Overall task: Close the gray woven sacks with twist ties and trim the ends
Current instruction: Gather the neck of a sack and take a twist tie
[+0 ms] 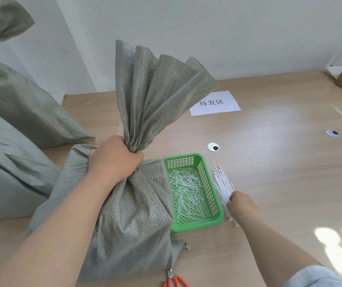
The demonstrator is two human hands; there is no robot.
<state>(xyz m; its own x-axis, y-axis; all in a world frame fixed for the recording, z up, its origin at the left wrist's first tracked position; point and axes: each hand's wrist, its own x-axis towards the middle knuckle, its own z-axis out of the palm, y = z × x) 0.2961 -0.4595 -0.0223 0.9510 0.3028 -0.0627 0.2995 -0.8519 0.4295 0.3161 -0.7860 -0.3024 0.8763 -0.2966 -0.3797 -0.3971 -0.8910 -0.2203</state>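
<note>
Head view: the gathered neck of the gray woven sack [128, 204] was clenched in the left hand [114, 160], fingers wrapped tight around the bunched fabric, with the loose top fanned upward above the fist. The sack was stood on the wooden table [279, 162], touching the left wall of the green basket [205, 179]. The right hand [241, 203] was laid on the bundle of white ties [221, 183] just right of the basket, fingers curled onto the strands; whether a tie was pinched could not be told. Cut tie ends [186, 191] were scattered inside the basket. Red-handled cutters [174, 279] were seen nearer than the basket, at the sack's base. A printed paper sign [214, 103] was laid beyond the basket, and two more sacks [10, 121] far to its left
</note>
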